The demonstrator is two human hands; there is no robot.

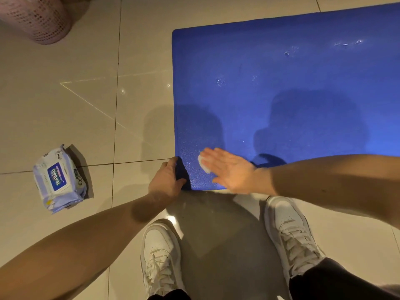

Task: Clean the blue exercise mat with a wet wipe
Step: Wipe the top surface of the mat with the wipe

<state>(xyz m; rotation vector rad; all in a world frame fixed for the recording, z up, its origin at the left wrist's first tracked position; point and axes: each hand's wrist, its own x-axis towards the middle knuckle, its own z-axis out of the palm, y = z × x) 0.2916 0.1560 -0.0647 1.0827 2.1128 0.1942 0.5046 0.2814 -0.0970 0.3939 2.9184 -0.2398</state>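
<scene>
The blue exercise mat (281,89) lies flat on the tiled floor, filling the upper right. My left hand (166,180) grips the mat's near left corner, its fingers curled round the edge. With straight fingers, my right hand (227,169) presses a white wet wipe (203,164) flat onto the mat close to that corner. Only a small part of the wipe shows past my fingertips. Small pale marks dot the mat farther up.
A pack of wet wipes (59,179) lies on the beige tiles (86,105) to the left. A pink perforated basket (36,16) stands at the top left. My two white sneakers (161,256) are just below the mat's near edge.
</scene>
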